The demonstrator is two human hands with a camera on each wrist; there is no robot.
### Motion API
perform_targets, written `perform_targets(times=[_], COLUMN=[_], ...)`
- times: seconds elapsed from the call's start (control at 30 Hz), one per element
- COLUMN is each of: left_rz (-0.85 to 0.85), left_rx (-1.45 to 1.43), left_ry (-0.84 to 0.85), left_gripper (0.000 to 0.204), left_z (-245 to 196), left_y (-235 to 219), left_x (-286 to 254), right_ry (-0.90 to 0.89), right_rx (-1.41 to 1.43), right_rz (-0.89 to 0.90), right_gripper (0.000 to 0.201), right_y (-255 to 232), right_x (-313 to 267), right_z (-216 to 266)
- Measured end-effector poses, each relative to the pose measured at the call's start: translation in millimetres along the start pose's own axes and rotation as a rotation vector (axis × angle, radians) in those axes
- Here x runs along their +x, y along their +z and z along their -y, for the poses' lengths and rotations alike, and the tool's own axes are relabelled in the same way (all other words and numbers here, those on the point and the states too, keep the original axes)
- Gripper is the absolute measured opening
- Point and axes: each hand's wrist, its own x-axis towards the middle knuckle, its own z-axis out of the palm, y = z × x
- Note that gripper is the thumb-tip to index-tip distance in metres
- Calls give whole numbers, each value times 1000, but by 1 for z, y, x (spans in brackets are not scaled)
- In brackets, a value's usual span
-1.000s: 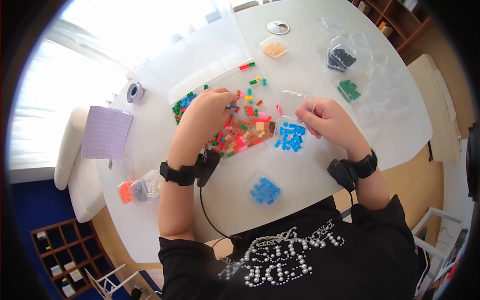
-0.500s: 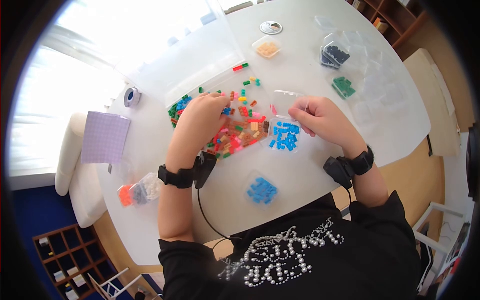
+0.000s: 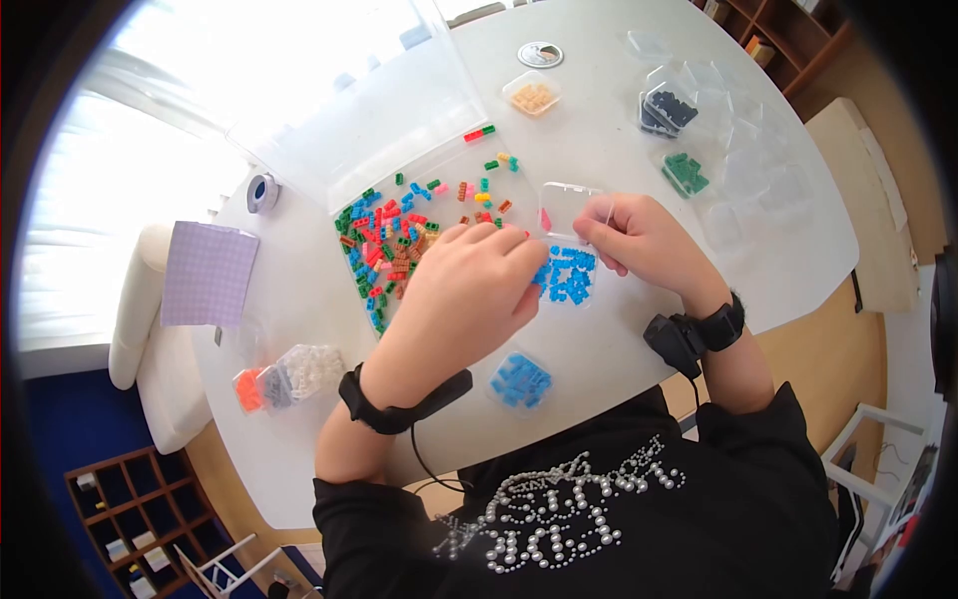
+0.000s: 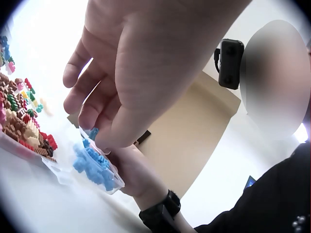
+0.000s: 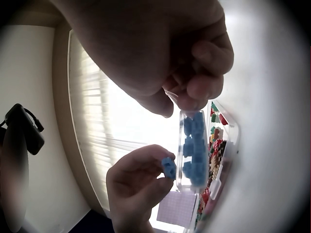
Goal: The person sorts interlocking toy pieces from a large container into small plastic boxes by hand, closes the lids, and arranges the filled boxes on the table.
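My left hand pinches a small blue toy brick between thumb and fingertips, at the left edge of a small clear box. Loose blue bricks lie inside that box. Its clear hinged lid stands open on the far side, and my right hand pinches the lid's edge with thumb and curled fingers. Under and left of my left hand sits a large clear tray of mixed bricks, partly hidden by the hand and forearm.
A closed box of lighter blue bricks stands near the front edge. Boxes of orange bricks, white bricks, green bricks, black bricks and cream bricks are around the table. A roll of tape is at left.
My left hand has come out of the mixed bricks and moved right to the small box, with a blue brick in its fingertips. My right hand stays at the lid.
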Motion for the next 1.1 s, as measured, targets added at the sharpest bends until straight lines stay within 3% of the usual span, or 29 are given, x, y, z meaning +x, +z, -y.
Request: perform_targets(times=[0.13, 0.23, 0.3, 0.33, 0.4, 0.43, 0.5, 0.63, 0.67, 0.7, 0.73, 0.8, 0.9, 1.0, 1.1], left_rz=[-3, 17, 197, 183, 232, 206, 205, 103, 92, 69, 47, 40, 10, 3, 16], left_rx=[18, 5, -154, -154, -840, -843, -1650, -1914, -1912, -1938, -1964, -1958, -1921, -1859, -1823], left_ry=[-27, -199, -450, -460, -520, -536, -412, -331, -330, -446, -562, -581, -612, -638, -641], left_gripper=[28, 34, 50, 50, 62, 62, 75, 71, 71, 68, 66, 58, 50, 54, 60], left_z=[-1, -5, -12, -11, -8, -8, -10, -7, -7, -8, -10, -12, -15, -18, -22], left_y=[4, -13, -25, -26, -21, -15, -3, 9, 10, 9, 8, 5, 5, 3, 3], left_x=[-5, -10, -13, -18, -33, -40, -57, -82, -87, -90, -92, -95, -98, -97, -97], right_ry=[-9, -12, -21, -21, -43, -56, -72, -242, -369, -495, -498, -376, -401, -423, -471], right_rx=[29, 29, 52, 77, 86, 110, 162, -183, -285, -389, -393, -365, -335, -282, -300], right_rz=[2, 16, 52, 80, 118, 148, 187, 122, 119, 114, 121, 307, 388, 354, 291], right_gripper=[26, 26, 26, 25, 24, 22, 18, 26, 31, 37, 37, 52, 62, 74, 69], right_y=[0, 0, 1, 1, 7, 11, 23, 41, 47, 51, 52, 54, 54, 58, 63], right_x=[0, -2, -2, -3, -8, -11, -21, -26, -28, -29, -32, -37, -39, -43, -49], right_z=[-1, 2, 3, 4, 13, 20, 38, 47, 43, 43, 46, 55, 56, 50, 49])
